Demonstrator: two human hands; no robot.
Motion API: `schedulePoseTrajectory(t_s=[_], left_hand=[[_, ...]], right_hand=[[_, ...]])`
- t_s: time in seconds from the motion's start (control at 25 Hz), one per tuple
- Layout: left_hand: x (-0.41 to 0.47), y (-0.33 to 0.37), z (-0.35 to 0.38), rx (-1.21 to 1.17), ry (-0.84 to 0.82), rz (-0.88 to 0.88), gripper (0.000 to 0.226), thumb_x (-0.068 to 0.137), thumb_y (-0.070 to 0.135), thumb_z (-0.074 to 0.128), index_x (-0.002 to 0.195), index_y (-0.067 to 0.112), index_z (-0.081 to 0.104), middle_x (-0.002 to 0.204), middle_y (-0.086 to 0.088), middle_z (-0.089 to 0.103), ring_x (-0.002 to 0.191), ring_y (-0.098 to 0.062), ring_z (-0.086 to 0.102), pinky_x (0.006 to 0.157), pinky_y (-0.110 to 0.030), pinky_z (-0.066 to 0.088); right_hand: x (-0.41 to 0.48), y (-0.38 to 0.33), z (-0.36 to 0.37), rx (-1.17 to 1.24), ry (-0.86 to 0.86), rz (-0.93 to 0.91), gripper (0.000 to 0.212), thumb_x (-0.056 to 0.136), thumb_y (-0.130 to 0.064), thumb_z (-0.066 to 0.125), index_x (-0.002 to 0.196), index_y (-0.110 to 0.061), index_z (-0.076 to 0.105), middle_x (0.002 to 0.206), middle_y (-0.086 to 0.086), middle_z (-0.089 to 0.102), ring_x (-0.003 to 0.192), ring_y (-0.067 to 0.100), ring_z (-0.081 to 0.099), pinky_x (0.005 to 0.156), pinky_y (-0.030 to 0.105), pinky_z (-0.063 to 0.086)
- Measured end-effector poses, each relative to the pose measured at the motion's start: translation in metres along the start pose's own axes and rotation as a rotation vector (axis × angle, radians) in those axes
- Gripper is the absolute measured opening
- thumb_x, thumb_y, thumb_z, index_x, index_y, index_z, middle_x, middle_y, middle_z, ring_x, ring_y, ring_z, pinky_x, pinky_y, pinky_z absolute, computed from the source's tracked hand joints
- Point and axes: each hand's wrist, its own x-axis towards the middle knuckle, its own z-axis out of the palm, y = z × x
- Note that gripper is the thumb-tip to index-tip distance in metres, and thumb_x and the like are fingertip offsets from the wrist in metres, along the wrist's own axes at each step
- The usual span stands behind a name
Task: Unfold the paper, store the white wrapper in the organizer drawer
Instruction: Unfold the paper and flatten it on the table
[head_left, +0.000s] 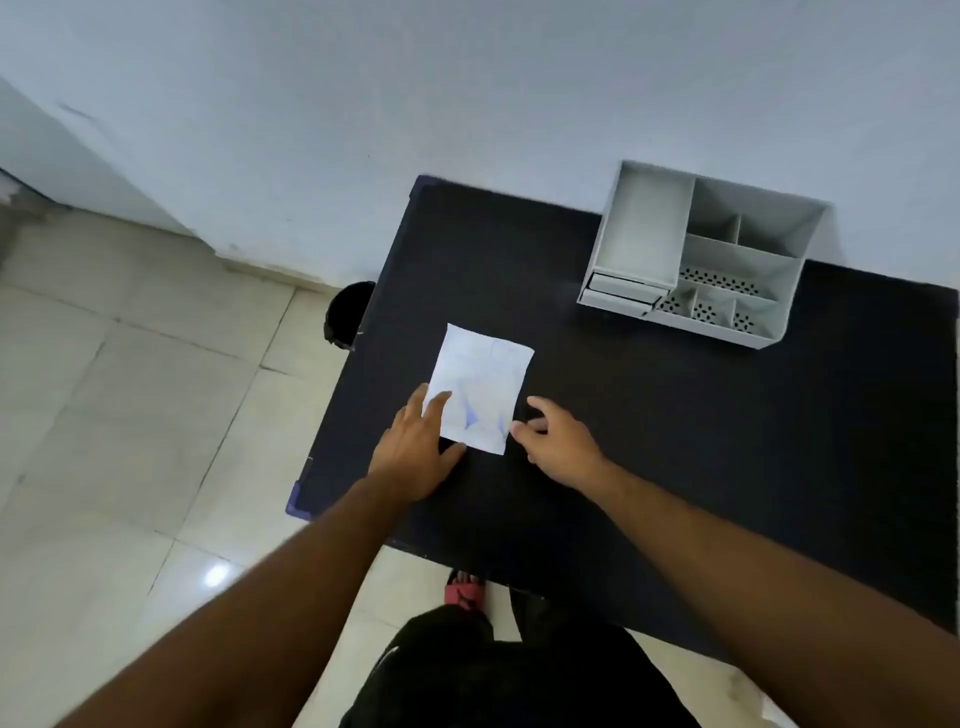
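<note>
A white paper (480, 387) with faint blue marks lies flat on the black table (649, 441), near its left side. My left hand (418, 447) rests on the paper's near left corner, fingers spread and pressing down. My right hand (558, 441) sits at the paper's near right corner, its fingertips touching the edge; I cannot tell whether it pinches the paper. A grey desk organizer (696, 254) stands at the table's far right against the wall, with two small drawers (621, 293) at its lower left, both pushed in.
The table's left edge drops to a tiled floor (130, 415). A dark round bin (348, 314) stands on the floor beside the table's left edge. A pale wall (467, 104) runs behind the table. My legs and a red sandal (465, 590) show below the near edge.
</note>
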Motion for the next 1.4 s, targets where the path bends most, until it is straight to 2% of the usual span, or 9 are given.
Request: schedulePoseTrajectory(t_s=[0.16, 0.32, 0.48, 0.64, 0.8, 0.92, 1.04, 1.2, 1.4], left_hand=[[0.028, 0.002, 0.003, 0.003, -0.093, -0.086, 0.094, 0.083, 0.038, 0.077, 0.156, 0.031, 0.017, 0.166, -0.008, 0.010, 0.144, -0.035, 0.029, 0.102, -0.054, 0.046], [0.035, -0.002, 0.014, 0.092, -0.122, -0.028, 0.105, 0.078, 0.036, 0.084, 0.156, 0.033, 0.015, 0.166, -0.005, 0.000, 0.141, -0.032, 0.026, 0.097, -0.049, 0.053], [0.041, -0.011, 0.012, 0.092, -0.098, 0.121, 0.099, 0.081, 0.026, 0.082, 0.156, 0.033, 0.017, 0.166, -0.002, -0.002, 0.138, -0.030, 0.032, 0.093, -0.042, 0.055], [0.046, -0.015, -0.002, 0.067, -0.021, 0.286, 0.071, 0.082, 0.029, 0.076, 0.145, 0.030, 0.044, 0.155, 0.002, 0.040, 0.128, -0.025, 0.049, 0.092, -0.039, 0.052], [0.052, 0.001, -0.028, -0.056, 0.095, 0.459, 0.028, 0.084, 0.027, 0.068, 0.112, 0.030, 0.072, 0.111, 0.014, 0.070, 0.113, -0.013, 0.050, 0.091, -0.034, 0.034], [0.056, 0.021, -0.052, -0.387, -0.126, 0.319, 0.010, 0.087, 0.020, 0.063, 0.087, 0.021, 0.072, 0.086, 0.004, 0.073, 0.090, -0.008, 0.062, 0.078, -0.040, 0.049], [0.064, 0.032, -0.065, -0.519, -0.369, 0.114, 0.014, 0.089, 0.019, 0.065, 0.097, 0.012, 0.073, 0.095, -0.006, 0.077, 0.085, -0.019, 0.074, 0.073, -0.039, 0.060], [0.073, 0.027, -0.053, -0.432, -0.691, -0.047, 0.022, 0.091, 0.025, 0.067, 0.112, 0.019, 0.068, 0.110, 0.002, 0.075, 0.102, -0.018, 0.069, 0.087, -0.035, 0.054], [0.086, 0.037, -0.030, -0.481, -0.434, -0.046, 0.041, 0.089, 0.016, 0.072, 0.129, 0.015, 0.060, 0.124, -0.005, 0.068, 0.091, -0.014, 0.067, 0.071, -0.027, 0.055]], right_hand=[[0.031, -0.015, -0.015, 0.094, -0.041, 0.085, 0.062, 0.092, -0.040, 0.059, 0.149, -0.020, 0.042, 0.108, -0.003, 0.070, 0.095, 0.023, 0.073, 0.083, 0.039, 0.058], [0.037, -0.033, -0.009, 0.311, -0.077, 0.227, 0.048, 0.095, -0.032, 0.058, 0.140, -0.015, 0.052, 0.099, -0.003, 0.065, 0.077, 0.017, 0.070, 0.058, 0.028, 0.049], [0.040, -0.033, 0.001, 0.596, -0.016, 0.435, 0.013, 0.091, -0.028, 0.067, 0.092, -0.015, 0.070, 0.085, 0.000, 0.065, 0.061, 0.011, 0.051, 0.054, 0.026, 0.040], [0.027, -0.030, 0.000, 0.742, 0.011, 0.520, 0.024, 0.090, -0.036, 0.068, 0.097, -0.014, 0.072, 0.080, 0.000, 0.063, 0.060, 0.012, 0.047, 0.054, 0.028, 0.040], [0.002, -0.030, -0.006, 0.775, 0.183, 0.476, 0.027, 0.096, -0.040, 0.058, 0.089, -0.015, 0.069, 0.076, 0.001, 0.063, 0.062, 0.015, 0.051, 0.061, 0.031, 0.043], [-0.017, -0.025, -0.002, 0.810, 0.381, 0.327, 0.035, 0.096, -0.041, 0.057, 0.083, -0.011, 0.069, 0.076, 0.003, 0.063, 0.061, 0.015, 0.055, 0.057, 0.031, 0.044], [-0.031, -0.016, 0.007, 0.645, 0.608, 0.157, 0.028, 0.094, -0.038, 0.059, 0.084, -0.014, 0.069, 0.083, 0.001, 0.069, 0.076, 0.017, 0.065, 0.067, 0.033, 0.052], [-0.037, 0.003, 0.020, 0.226, 0.582, -0.019, 0.015, 0.090, -0.031, 0.068, 0.105, -0.026, 0.067, 0.101, -0.008, 0.067, 0.089, 0.011, 0.064, 0.078, 0.029, 0.057], [-0.028, 0.031, 0.042, -0.193, 0.410, -0.147, 0.047, 0.086, -0.039, 0.072, 0.129, -0.028, 0.059, 0.127, -0.003, 0.060, 0.112, 0.017, 0.057, 0.089, 0.031, 0.053]])
